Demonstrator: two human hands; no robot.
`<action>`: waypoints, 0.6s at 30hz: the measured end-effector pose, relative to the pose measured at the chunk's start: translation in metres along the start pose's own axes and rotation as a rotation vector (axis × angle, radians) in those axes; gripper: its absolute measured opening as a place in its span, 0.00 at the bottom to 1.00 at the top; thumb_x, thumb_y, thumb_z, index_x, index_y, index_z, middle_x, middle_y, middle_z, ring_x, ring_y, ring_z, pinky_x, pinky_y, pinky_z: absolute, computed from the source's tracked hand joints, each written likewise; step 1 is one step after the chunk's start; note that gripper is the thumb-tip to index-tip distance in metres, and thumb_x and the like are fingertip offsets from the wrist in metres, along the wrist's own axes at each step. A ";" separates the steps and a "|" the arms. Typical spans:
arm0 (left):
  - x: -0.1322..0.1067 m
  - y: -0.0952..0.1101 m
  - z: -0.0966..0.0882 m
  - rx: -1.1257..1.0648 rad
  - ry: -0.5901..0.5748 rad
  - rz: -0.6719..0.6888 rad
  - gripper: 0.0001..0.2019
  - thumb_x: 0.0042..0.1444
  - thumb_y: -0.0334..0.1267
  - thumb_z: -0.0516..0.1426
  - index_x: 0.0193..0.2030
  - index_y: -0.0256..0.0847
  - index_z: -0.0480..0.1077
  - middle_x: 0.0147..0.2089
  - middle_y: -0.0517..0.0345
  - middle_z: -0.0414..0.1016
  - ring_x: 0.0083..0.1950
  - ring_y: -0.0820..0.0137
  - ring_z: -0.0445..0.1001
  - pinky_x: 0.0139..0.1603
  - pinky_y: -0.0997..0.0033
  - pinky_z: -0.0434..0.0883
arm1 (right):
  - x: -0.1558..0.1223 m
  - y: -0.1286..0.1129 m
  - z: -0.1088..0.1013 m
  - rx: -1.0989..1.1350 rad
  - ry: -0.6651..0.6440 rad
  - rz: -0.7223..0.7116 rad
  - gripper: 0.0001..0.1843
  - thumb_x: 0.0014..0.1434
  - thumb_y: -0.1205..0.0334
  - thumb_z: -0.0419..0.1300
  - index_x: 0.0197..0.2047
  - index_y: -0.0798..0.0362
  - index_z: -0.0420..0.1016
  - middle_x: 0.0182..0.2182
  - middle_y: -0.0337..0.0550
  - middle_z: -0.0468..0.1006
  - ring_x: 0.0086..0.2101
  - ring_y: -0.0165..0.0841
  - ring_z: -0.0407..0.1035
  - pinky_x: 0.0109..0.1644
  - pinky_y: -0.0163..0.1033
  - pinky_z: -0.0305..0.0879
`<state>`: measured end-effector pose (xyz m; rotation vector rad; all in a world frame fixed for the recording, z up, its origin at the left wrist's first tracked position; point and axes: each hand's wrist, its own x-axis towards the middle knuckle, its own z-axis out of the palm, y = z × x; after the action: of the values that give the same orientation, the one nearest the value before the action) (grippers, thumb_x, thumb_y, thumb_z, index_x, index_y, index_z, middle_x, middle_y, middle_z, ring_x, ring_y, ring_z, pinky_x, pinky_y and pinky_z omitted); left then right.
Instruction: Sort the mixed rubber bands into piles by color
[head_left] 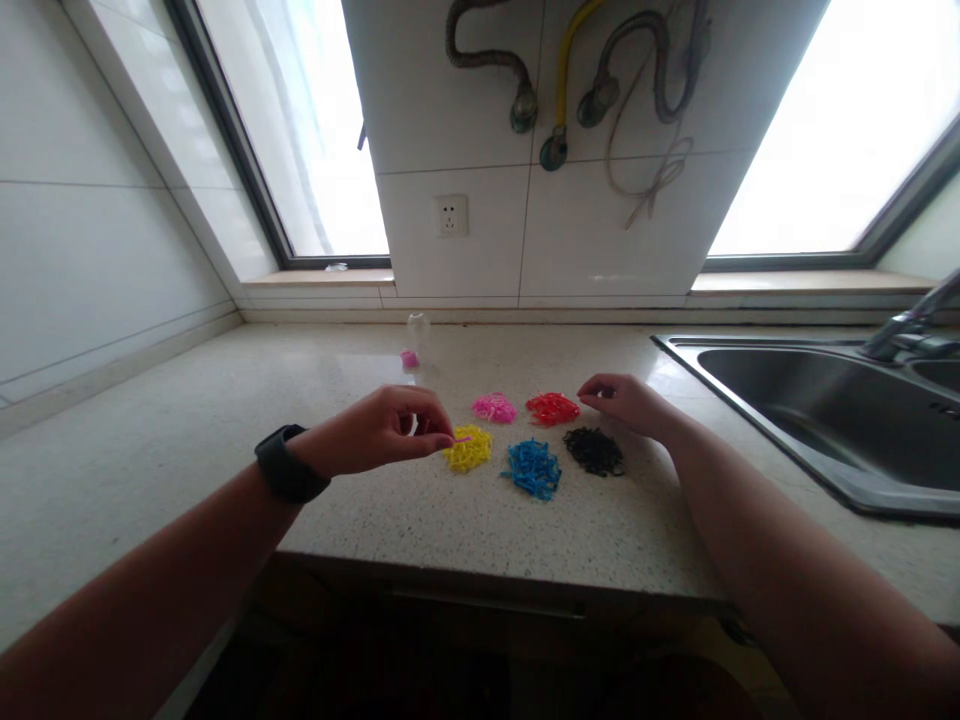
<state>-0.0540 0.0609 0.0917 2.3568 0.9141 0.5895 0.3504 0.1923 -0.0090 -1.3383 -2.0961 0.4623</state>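
My left hand [411, 420], with a black watch on its wrist, pinches a thin pink rubber band [463, 440] between thumb and forefinger. The band is over the yellow pile of rubber bands [469, 449]. My right hand [622, 400] is at the right edge of the red pile [553, 408], thumb and fingertips together; whether anything is between them is too small to tell. A pink pile [493, 407] lies left of the red one. Nearer to me are a blue pile [532, 469] and a black pile [593, 452], the black one just below my right hand.
A clear plastic bottle [419, 338] stands toward the wall, with a small pink object [409, 359] beside it. A steel sink [780, 400] with a faucet [911, 325] is set into the counter [360, 530] at right. Hoses and a socket [452, 215] are on the wall.
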 end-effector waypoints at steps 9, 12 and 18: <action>0.000 0.033 0.015 0.005 0.088 0.114 0.07 0.61 0.42 0.62 0.39 0.41 0.77 0.36 0.57 0.73 0.33 0.75 0.69 0.30 0.77 0.68 | 0.000 0.001 0.001 -0.005 -0.006 -0.020 0.16 0.56 0.49 0.61 0.38 0.52 0.81 0.28 0.43 0.79 0.28 0.33 0.66 0.34 0.40 0.61; -0.001 0.039 0.019 0.022 0.105 0.147 0.07 0.61 0.42 0.63 0.39 0.41 0.76 0.36 0.57 0.73 0.33 0.75 0.70 0.31 0.76 0.69 | 0.000 0.000 0.001 -0.015 -0.004 -0.011 0.16 0.56 0.49 0.61 0.37 0.52 0.82 0.27 0.42 0.78 0.28 0.33 0.66 0.34 0.40 0.61; -0.001 0.047 0.022 0.006 0.113 0.178 0.05 0.62 0.39 0.62 0.39 0.41 0.76 0.36 0.57 0.74 0.33 0.75 0.70 0.31 0.76 0.69 | -0.001 -0.004 0.000 -0.020 -0.009 -0.019 0.16 0.56 0.49 0.61 0.37 0.52 0.82 0.27 0.42 0.78 0.28 0.33 0.65 0.33 0.39 0.60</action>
<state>-0.0205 0.0239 0.1040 2.4475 0.7588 0.7978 0.3483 0.1897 -0.0072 -1.3283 -2.1242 0.4415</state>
